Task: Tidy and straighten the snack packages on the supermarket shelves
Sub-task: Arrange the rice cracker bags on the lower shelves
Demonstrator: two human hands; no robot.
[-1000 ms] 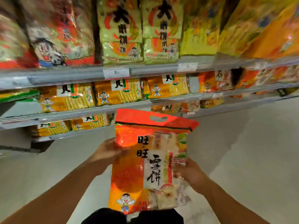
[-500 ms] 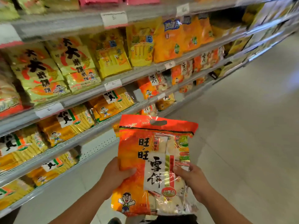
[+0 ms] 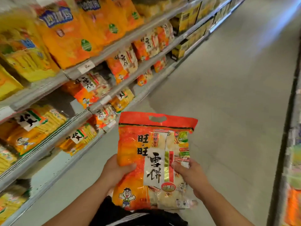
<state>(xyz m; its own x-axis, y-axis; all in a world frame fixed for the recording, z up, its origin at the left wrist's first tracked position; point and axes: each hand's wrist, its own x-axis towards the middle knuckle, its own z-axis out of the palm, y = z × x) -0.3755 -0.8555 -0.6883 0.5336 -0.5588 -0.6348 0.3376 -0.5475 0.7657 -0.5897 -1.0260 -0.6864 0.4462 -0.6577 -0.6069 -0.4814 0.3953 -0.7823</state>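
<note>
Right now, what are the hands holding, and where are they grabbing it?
Both hands hold one orange snack bag. The left hand grips its left edge, the right hand its right edge, thumbs on the front.

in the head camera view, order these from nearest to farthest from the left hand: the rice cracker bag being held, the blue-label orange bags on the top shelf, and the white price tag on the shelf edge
1. The held rice cracker bag: gripped by the left hand itself, at its left edge.
2. The white price tag: on the shelf edge, up and to the left.
3. The blue-label orange bags: above that tag, farther up and left.
</note>
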